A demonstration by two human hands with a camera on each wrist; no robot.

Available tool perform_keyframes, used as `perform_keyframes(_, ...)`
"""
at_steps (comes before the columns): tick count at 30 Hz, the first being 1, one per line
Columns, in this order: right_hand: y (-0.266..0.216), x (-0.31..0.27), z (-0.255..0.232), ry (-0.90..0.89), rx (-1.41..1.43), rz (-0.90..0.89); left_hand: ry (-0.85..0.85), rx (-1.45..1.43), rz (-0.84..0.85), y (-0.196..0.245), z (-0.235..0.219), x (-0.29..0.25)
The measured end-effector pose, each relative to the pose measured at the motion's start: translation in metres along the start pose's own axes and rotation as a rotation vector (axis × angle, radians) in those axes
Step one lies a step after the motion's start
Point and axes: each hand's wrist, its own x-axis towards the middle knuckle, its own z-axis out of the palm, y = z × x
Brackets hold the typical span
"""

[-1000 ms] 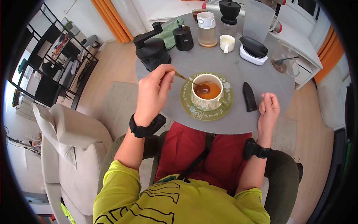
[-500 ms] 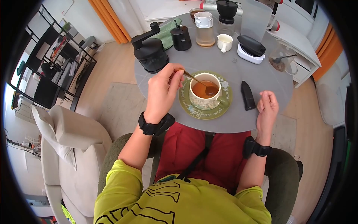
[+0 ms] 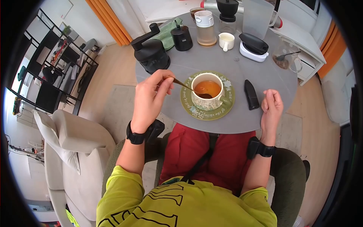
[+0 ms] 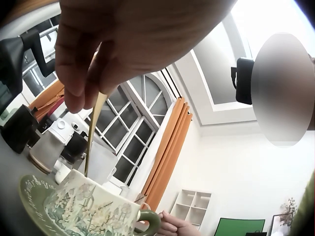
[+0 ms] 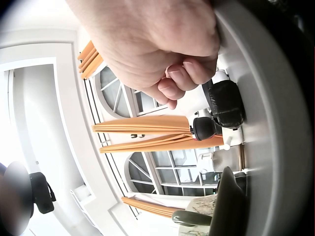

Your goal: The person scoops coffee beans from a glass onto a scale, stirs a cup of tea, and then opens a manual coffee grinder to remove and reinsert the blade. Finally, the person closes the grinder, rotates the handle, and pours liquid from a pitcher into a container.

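My left hand (image 3: 149, 99) pinches the handle of a gold-coloured spoon (image 3: 183, 83) between thumb and fingers. The spoon's bowl dips into amber liquid in a flowered cup (image 3: 204, 103) with a green handle. Under the cup lies a green saucer (image 3: 186, 103) with white lettering. In the left wrist view, the spoon (image 4: 91, 140) slants down behind the rim of the cup (image 4: 98, 206). My right hand (image 3: 271, 107) rests at the table's right edge, fingers loosely curled with nothing in them. Close beside it lies a slim black object (image 3: 251, 95).
Behind the cup stand a black hand grinder (image 3: 152, 56), a black pot (image 3: 182, 38), a glass vessel with a white collar (image 3: 206, 32), a small cream pitcher (image 3: 226, 40) and a white scale (image 3: 253, 56) with a black item on top. A glass jug (image 3: 283, 60) stands at right.
The spoon has swept around in the liquid, from the cup's far left to its right, then to the near side. My left hand moved right, then back left. The right hand stayed put.
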Motion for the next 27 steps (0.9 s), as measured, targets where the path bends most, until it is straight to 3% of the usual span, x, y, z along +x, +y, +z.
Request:
perform_keyframes(7,0.0,0.0,0.0,0.002,0.019,-0.001,0.002,-0.113,-0.002,-0.003,0.023,0.008)
perform_keyframes(18,0.003,0.001,-0.001,0.003,-0.004,-0.014,0.185,0.22,0.108,-0.009,0.015,0.002)
perform_keyframes(27,0.001,0.0,0.001,0.013,-0.017,-0.018,0.001,-0.011,-0.034,-0.003,0.003,-0.008)
